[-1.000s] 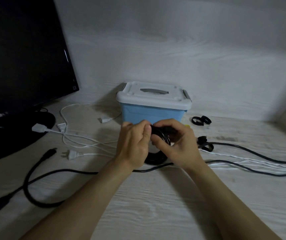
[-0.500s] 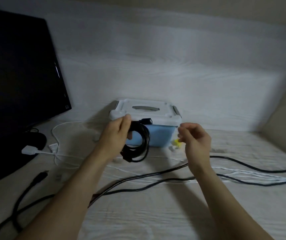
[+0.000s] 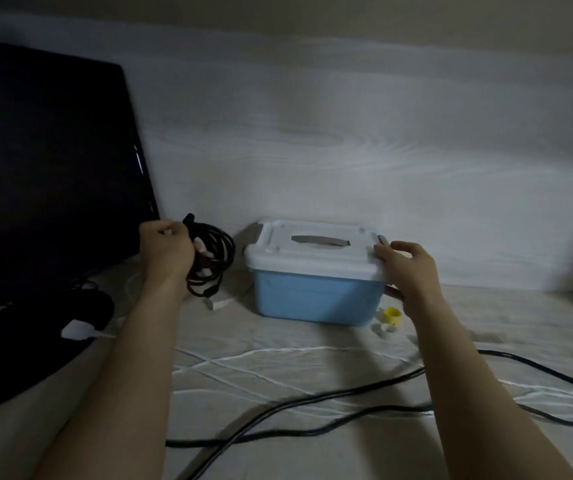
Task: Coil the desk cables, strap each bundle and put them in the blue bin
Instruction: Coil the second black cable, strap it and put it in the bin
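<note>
While the left hand (image 3: 165, 251) sits left of centre in the head view, its fingers are curled tight around a coiled black cable bundle (image 3: 212, 259), lifted beside the dark monitor (image 3: 49, 188). At centre stands the blue bin (image 3: 316, 296) with its white lid (image 3: 312, 252) closed. The right hand (image 3: 406, 271) rests on the lid's right end, fingers loosely spread and holding nothing. Across the lower frame loose black cables (image 3: 312, 403) and white cables (image 3: 260, 358) lie on the desk (image 3: 312, 455), and a small yellow ring (image 3: 391, 315) sits just right of the bin.
</note>
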Tool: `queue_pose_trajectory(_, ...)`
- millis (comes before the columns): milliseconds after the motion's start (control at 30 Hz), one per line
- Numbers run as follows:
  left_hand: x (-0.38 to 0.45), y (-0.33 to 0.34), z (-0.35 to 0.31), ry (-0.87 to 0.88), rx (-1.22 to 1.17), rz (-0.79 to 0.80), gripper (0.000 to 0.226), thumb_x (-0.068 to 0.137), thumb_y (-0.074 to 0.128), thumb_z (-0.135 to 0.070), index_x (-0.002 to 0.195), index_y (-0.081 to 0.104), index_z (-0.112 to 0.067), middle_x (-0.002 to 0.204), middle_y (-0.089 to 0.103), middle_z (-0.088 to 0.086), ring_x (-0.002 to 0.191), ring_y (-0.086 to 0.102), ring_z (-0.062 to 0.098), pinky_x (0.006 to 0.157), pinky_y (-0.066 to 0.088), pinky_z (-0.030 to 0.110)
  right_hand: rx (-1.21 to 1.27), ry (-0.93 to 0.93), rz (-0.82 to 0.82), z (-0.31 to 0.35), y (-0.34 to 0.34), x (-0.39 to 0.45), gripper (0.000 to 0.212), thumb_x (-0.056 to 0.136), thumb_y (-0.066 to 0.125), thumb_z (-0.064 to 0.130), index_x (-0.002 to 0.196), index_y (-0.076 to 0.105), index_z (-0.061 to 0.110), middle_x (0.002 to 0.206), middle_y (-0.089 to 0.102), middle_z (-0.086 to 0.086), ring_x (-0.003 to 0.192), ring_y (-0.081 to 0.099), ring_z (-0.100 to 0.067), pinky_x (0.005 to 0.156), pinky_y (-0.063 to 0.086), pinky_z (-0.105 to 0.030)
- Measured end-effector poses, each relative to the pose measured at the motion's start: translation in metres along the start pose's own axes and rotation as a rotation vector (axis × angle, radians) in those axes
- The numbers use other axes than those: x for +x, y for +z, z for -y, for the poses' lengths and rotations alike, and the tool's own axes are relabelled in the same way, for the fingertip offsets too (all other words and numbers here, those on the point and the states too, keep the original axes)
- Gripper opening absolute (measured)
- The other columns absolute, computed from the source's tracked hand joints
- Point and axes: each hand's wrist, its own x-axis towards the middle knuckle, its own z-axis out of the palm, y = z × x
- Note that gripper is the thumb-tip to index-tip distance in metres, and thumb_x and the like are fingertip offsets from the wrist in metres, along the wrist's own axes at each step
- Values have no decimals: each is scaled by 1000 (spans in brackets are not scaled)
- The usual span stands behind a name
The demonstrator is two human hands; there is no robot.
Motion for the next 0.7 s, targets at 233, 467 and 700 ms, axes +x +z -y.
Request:
queue_pose_trajectory(233,-10,38,12,60,87,179,15,97,56,-17,106,67,-20,105,67,5,94,63,21,82,50,26,-68,-86,4,-3,-2,2,27,90,64,22,116,65,26,108,66,-12,86,62,-26,56,50,-29)
queue_pose_trajectory(467,-27,45,11,-12,231,313,48,81,73,-46,122,63,-21,113,55,-9,100,54,11,81,41,23,-135,-89,-46,-1,-7,-10,40,76,78,41,105,65,17,97,69,-12,82,70,-25,56,61,-37)
queue_pose_trajectory(700,-20,35,-3,90,616,341,33,80,68,-37,68,67,-7,70,63,4,67,57,21,52,35,26,-268,-169,-94,0,-9,-13,57,84,69,48,126,58,11,96,71,-10,86,69,-25,76,61,-44)
